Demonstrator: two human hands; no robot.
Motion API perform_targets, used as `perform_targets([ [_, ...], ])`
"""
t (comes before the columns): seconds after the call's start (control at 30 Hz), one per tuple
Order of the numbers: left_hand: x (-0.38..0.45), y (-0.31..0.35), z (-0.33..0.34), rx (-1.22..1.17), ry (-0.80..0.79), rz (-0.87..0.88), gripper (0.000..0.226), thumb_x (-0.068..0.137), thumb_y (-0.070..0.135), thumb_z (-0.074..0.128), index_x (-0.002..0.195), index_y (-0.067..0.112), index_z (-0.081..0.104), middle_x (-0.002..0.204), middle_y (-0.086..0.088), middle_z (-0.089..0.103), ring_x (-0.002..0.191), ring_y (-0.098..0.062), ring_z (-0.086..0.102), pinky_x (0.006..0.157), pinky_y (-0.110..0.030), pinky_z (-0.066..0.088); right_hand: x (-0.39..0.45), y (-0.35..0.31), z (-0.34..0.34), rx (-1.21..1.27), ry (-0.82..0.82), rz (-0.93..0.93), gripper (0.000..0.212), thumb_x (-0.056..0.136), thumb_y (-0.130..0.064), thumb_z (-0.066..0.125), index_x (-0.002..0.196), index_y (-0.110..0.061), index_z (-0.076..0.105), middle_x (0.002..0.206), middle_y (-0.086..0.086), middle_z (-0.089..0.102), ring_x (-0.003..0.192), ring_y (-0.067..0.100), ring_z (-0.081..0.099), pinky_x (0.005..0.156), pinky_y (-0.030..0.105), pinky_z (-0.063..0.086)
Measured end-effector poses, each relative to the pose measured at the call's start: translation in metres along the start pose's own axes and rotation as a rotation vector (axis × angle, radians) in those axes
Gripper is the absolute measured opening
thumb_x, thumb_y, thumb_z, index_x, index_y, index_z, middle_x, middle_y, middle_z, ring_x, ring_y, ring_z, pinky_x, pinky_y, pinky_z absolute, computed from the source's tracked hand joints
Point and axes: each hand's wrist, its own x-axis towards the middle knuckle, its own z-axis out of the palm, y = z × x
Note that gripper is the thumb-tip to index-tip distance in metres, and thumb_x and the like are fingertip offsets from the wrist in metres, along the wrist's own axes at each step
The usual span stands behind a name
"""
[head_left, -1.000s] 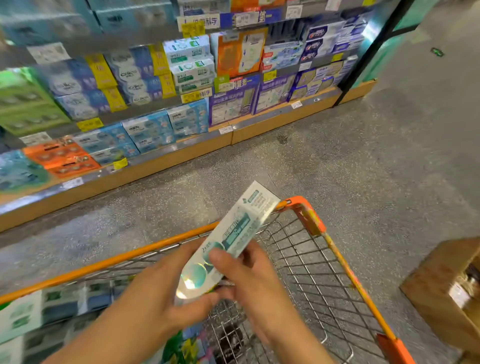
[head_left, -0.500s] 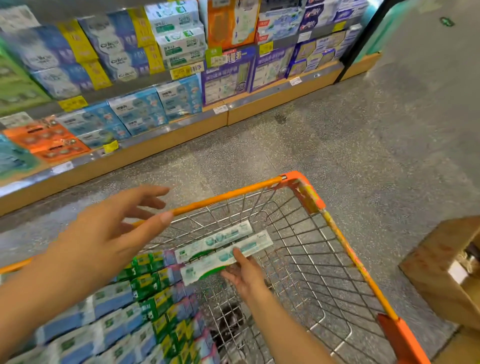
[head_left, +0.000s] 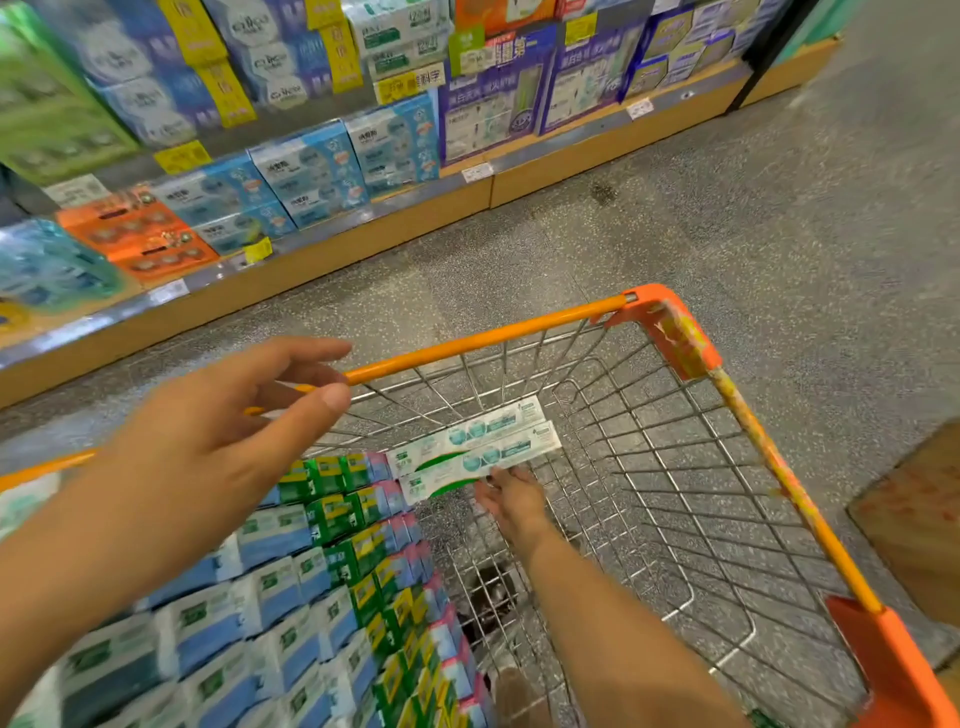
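Two long white-and-green toothpaste boxes (head_left: 475, 449) lie side by side inside the wire cart (head_left: 675, 467), against its far wall. My right hand (head_left: 511, 501) reaches down into the cart, its fingertips touching the nearer box from below. Above the cart's orange front rail (head_left: 483, 340) my left hand (head_left: 228, 426) hovers empty, with fingers relaxed and a little spread. Stacks of small blue, green and pink boxes (head_left: 332, 597) fill the left half of the cart.
A low store shelf (head_left: 322, 249) with blue, orange and purple product packs runs along the left and back. Grey speckled floor (head_left: 727, 218) spreads to the right. A brown cardboard box (head_left: 914, 519) stands beside the cart's right side.
One second ago both hands held the toothpaste box above the cart. My right hand has since lowered it beside the other box, and my left hand let go and lifted away.
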Motion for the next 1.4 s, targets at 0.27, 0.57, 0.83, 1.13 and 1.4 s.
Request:
perform_targets([
  [0.27, -0.024, 0.089, 0.001, 0.009, -0.023, 0.136, 0.024, 0.080, 0.062, 0.052, 0.101, 0.052, 0.055, 0.101, 0.030, 0.062, 0.092, 0.012, 0.057, 0.072, -0.014, 0.041, -0.190, -0.078, -0.033, -0.413, -0.090, -0.910, 0.032, 0.086, -0.007, 0.066, 0.115, -0.018, 0.061, 0.088, -0.006, 0.065, 0.080, 0.006, 0.063, 0.079, 0.026, 0.053],
  [0.57, -0.083, 0.266, 0.118, -0.065, -0.263, 0.586, 0.037, 0.072, 0.059, 0.046, 0.104, 0.042, 0.053, 0.095, 0.023, 0.062, 0.092, 0.013, 0.054, 0.073, -0.004, 0.041, -0.435, -0.101, -0.243, -0.555, 0.582, -1.728, 0.032, 0.081, -0.027, 0.065, 0.108, -0.011, 0.067, 0.092, -0.006, 0.065, 0.084, 0.005, 0.061, 0.080, 0.013, 0.046],
  [0.83, -0.168, 0.340, 0.292, -0.019, -0.675, 0.778, 0.055, 0.072, 0.060, 0.041, 0.111, 0.025, 0.060, 0.098, 0.016, 0.063, 0.093, 0.009, 0.056, 0.077, -0.017, 0.045, -0.490, 0.023, -0.468, -0.357, 1.159, -1.429, 0.025, 0.080, -0.029, 0.066, 0.105, -0.024, 0.066, 0.093, -0.020, 0.063, 0.085, 0.001, 0.061, 0.083, 0.009, 0.044],
  [1.13, -0.250, 0.343, 0.463, 0.184, -0.900, 0.750, 0.023, 0.090, 0.024, 0.058, 0.112, 0.030, 0.057, 0.095, 0.020, 0.060, 0.087, 0.001, 0.059, 0.074, -0.025, 0.046, -0.456, 0.143, -0.624, -0.102, 1.230, -0.962, 0.024, 0.080, -0.014, 0.072, 0.103, -0.017, 0.068, 0.090, -0.016, 0.064, 0.086, 0.003, 0.061, 0.078, 0.010, 0.047],
  [1.4, -0.263, 0.307, 0.617, 0.425, -1.103, 0.735, 0.027, 0.092, 0.018, 0.057, 0.119, 0.018, 0.059, 0.091, 0.021, 0.055, 0.083, -0.003, 0.057, 0.074, -0.028, 0.045, -0.345, 0.168, -0.688, 0.168, 1.101, -0.677, 0.019, 0.081, -0.013, 0.072, 0.093, -0.025, 0.063, 0.082, -0.021, 0.062, 0.073, -0.013, 0.059, 0.068, 0.000, 0.041],
])
